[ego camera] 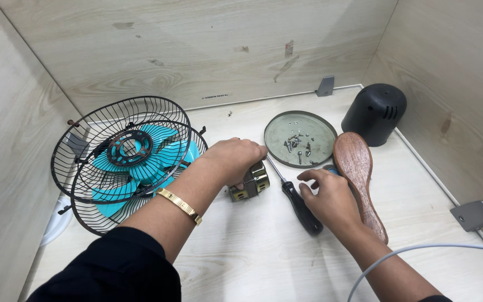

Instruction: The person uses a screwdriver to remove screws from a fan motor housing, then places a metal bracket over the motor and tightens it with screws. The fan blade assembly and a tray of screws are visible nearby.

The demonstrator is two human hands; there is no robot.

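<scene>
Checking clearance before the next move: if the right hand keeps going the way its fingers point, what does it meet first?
The right hand points up-left; the screwdriver lies just ahead of its fingertips, so probably that first, then the motor under the left hand. Height above the table is unclear.

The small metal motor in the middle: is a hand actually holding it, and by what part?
Yes. The left hand grips the motor from above, around its top. The right hand holds nothing; it rests beside the screwdriver.

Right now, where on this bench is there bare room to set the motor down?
Bare patches: the near front between the forearms, below the screwdriver; the back strip behind the screw dish; and the right side between the wooden brush and metal bracket. It is crowded around the motor, both hands and the fan guards.
</scene>
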